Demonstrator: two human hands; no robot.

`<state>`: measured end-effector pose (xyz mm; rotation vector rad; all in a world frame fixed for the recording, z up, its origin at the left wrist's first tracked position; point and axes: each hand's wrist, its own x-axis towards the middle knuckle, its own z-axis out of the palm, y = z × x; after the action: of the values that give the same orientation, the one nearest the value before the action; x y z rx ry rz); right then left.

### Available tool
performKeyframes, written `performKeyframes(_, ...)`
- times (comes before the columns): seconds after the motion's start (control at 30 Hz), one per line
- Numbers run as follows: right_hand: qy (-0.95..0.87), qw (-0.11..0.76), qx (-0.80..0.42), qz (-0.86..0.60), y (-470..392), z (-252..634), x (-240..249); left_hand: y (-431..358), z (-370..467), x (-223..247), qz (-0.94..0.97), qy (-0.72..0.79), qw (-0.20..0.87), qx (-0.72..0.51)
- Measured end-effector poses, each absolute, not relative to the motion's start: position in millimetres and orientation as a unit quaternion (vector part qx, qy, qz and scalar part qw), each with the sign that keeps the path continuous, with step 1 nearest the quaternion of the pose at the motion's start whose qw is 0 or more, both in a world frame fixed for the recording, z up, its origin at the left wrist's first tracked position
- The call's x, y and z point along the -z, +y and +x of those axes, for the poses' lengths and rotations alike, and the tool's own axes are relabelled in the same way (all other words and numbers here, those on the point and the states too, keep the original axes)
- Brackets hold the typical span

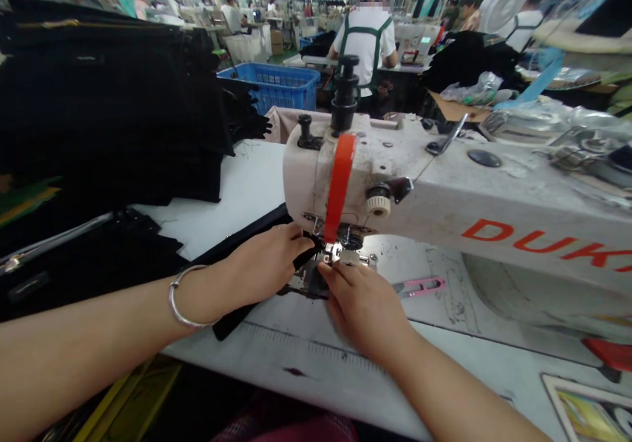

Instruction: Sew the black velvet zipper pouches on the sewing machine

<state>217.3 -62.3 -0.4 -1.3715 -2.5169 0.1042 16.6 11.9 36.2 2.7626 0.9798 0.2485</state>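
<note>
My left hand point(271, 261), with a silver bangle at its wrist, pinches the edge of a black cloth piece point(232, 248) just left of the sewing machine's needle area. Long and narrow, the cloth runs under that hand and forearm. My right hand point(363, 303) rests on the machine bed, fingers bent and close together at the presser foot point(332, 252); what lies under its fingertips is hidden. Above both hands is the pale sewing machine head point(306, 172) with an orange strip point(340, 178). Pink-handled thread snips point(424, 286) lie right of my right hand.
Black fabric pieces point(113, 99) are piled high at the left, some with zips. A blue basket point(281, 83) stands behind the table. Beyond it a person in a white shirt point(365, 43) works, back turned. The machine arm point(494, 185) spans the right side.
</note>
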Motion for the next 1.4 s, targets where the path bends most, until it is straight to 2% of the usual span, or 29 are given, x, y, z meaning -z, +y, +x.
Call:
performKeyframes(0.1, -0.897, 0.133, -0.047, -0.42, -62.8, 213.8, -2.3, 21.0, 13.6, -45.2, 0.926, 0.337, 0.167, -0.027)
performKeyframes(0.23, -0.887, 0.108, -0.07, -0.444, -64.6, 212.1, -6.1, 29.6, 15.0, -50.8, 0.916, 0.336, 0.218, -0.014)
performKeyframes(0.57, -0.876, 0.113, -0.091, -0.46, -68.0, 218.1, -7.2, 2.3, 32.5, -47.0, 0.924, 0.354, 0.144, -0.007)
performKeyframes(0.83, -0.884, 0.117, -0.103, -0.441, -64.0, 219.3, -6.1, 4.6, 35.3, -45.4, 0.917, 0.358, 0.165, -0.061)
performKeyframes(0.97, -0.896, 0.124, -0.14, -0.403, -72.7, 220.0, -18.6, -31.8, 22.0, -55.2, 0.913, 0.355, 0.187, -0.072)
performKeyframes(1.07, -0.897, 0.131, -0.185, -0.379, -96.1, 217.6, -24.7, -80.5, 4.2, -48.6, 0.929, 0.332, 0.155, -0.049)
performKeyframes(1.17, -0.899, 0.176, -0.168, -0.365, -127.5, 211.0, -14.2, -117.7, -12.3, -29.0, 0.944, 0.304, 0.101, -0.079)
performKeyframes(1.23, -0.881, 0.246, -0.133, -0.382, -145.5, 205.3, -0.6, -127.6, -20.4, -19.0, 0.945, 0.294, 0.085, -0.114)
performKeyframes(1.33, -0.839, 0.344, -0.094, -0.41, -160.6, 197.3, 16.2, -125.7, -24.9, -19.9, 0.927, 0.307, 0.085, -0.196)
performKeyframes(1.4, -0.829, 0.374, -0.076, -0.409, -162.9, 193.5, 20.5, -121.6, -21.6, -26.2, 0.907, 0.316, 0.085, -0.266)
